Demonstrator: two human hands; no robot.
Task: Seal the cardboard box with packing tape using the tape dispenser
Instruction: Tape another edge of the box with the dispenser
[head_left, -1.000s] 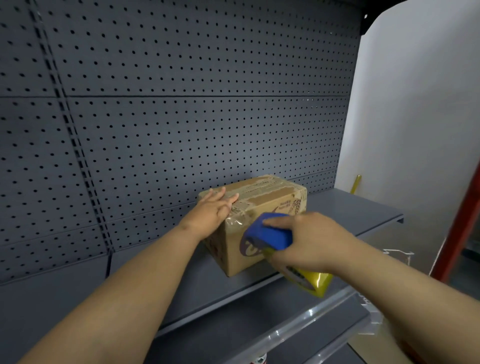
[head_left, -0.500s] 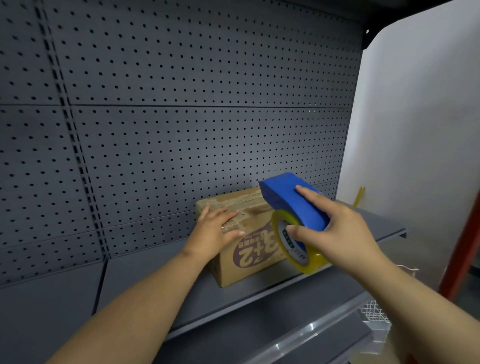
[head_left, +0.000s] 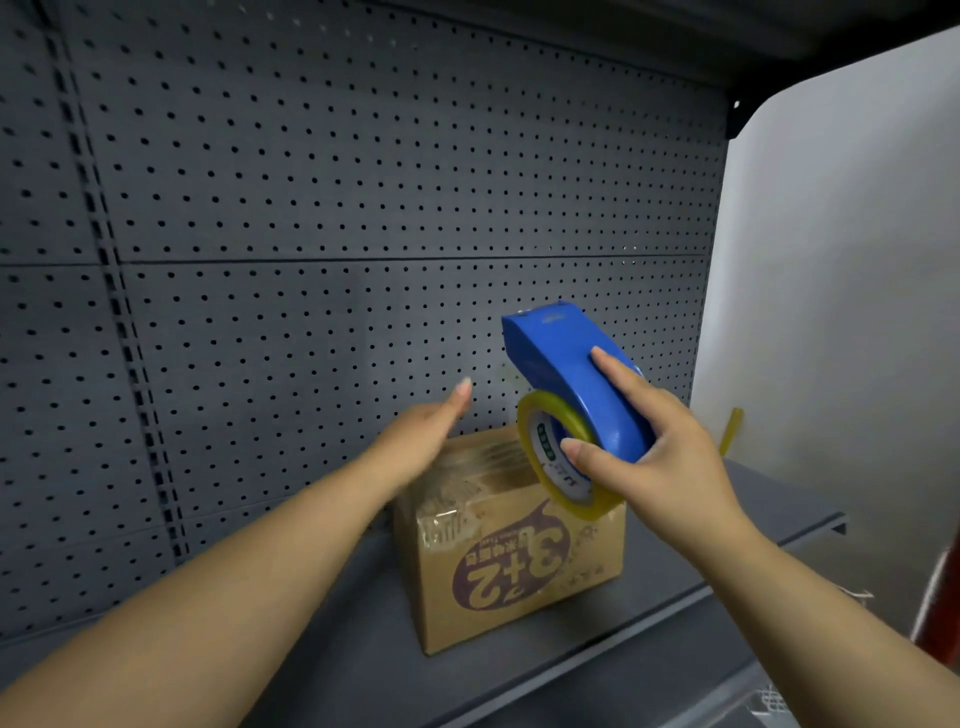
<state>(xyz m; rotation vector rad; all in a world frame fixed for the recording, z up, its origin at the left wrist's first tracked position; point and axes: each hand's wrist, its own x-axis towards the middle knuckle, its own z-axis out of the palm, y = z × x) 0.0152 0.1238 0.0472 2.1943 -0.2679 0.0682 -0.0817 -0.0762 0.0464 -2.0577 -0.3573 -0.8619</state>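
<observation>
A small brown cardboard box with a purple "3+2" print stands on the grey shelf. Clear tape lies wrinkled over its top and front left corner. My right hand grips a blue tape dispenser holding a yellowish tape roll, raised above the box's right top edge and clear of it. My left hand hovers flat, fingers stretched out, just above the box's left top, blurred, holding nothing.
A dark grey pegboard wall rises behind the shelf. A white panel closes the right side, with a yellow stick leaning against it. A red post stands at the far right, and a lower shelf edge runs below.
My right hand lifted the dispenser from the box's front face up above its top. My left hand came off the box top and now hovers over it.
</observation>
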